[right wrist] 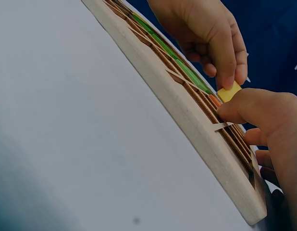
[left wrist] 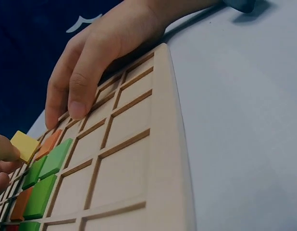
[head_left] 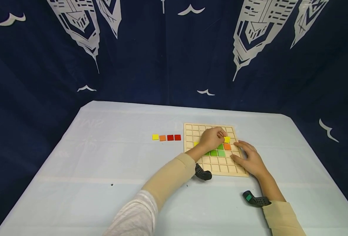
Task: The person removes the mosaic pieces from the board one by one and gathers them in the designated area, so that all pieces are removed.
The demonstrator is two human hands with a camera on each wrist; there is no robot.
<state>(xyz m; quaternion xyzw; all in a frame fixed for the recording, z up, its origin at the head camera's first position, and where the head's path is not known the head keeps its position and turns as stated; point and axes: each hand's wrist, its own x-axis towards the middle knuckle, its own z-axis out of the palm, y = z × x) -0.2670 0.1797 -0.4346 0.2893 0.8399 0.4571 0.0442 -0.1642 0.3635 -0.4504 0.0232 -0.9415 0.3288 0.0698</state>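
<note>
Holds a yellow tile (head_left: 227, 140) at the fingertips of the left hand (head_left: 211, 138), with fingers pinched together on one side of it. Lies over the wooden grid board (head_left: 187, 131), just beyond an orange tile (head_left: 227, 147), on the side of those fingers toward the right hand (head_left: 251, 161). Being square, presents no long axis. Spreads the right-hand fingers at the board's edge, well parted from the thumb, with nothing visibly gripped. Shows tilted above the cells in the left wrist view, a slant hard to read from the head. Reveals only in the head view, left of the board on the worktop (head_left: 88, 147), a loose yellow tile (head_left: 155, 137), a loose orange tile (head_left: 162, 138) and two red tiles (head_left: 170, 137).
</note>
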